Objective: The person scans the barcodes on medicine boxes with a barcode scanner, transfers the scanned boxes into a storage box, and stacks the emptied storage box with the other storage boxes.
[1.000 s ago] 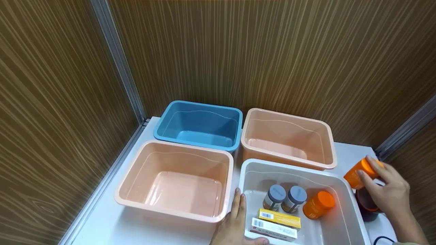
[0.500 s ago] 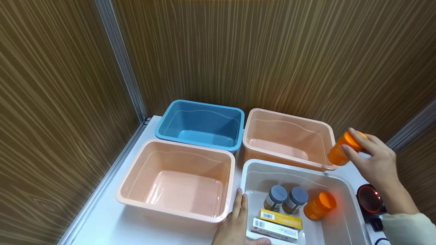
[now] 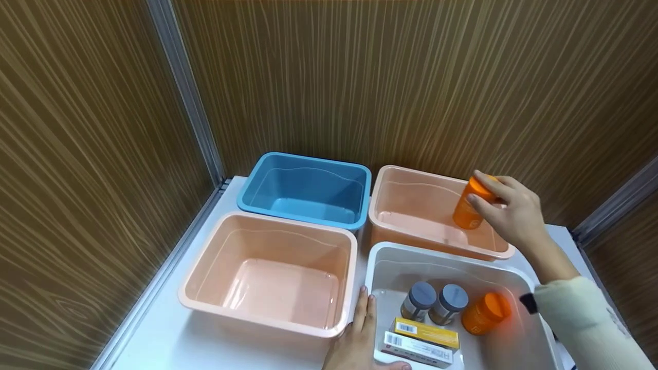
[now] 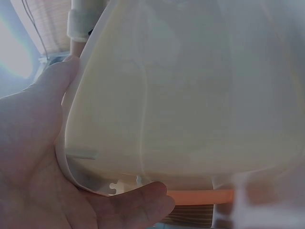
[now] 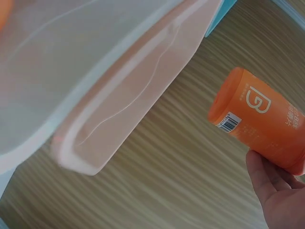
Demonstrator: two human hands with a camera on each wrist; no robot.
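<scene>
My right hand (image 3: 511, 208) holds an orange pill bottle (image 3: 468, 211) near its orange cap, thumb on one side and fingers on the other. The bottle is slightly tilted over the right end of the back peach bin (image 3: 411, 234); whether its base touches the floor there I cannot tell. In the right wrist view a "B"-like logo and a barcode show on the bottle (image 5: 267, 117). My left hand (image 3: 354, 334) rests on the near left corner of the white bin (image 3: 437, 250), fingers straight along its outside; the left wrist view shows the hand (image 4: 52, 157) against the corner.
Inside the white bin stand two grey-capped jars (image 3: 419, 300) and another orange bottle (image 3: 486, 313), beside a yellow box (image 3: 426, 333) and a white box (image 3: 417, 349). A second peach bin (image 3: 267, 321) lies left, a blue bin (image 3: 303, 221) behind it. Wood-grain walls (image 3: 329, 77) enclose the table.
My right hand has carried the orange bottle leftward and away from me, from beyond the white bin's right side to the back peach bin. The left hand has stayed at the white bin.
</scene>
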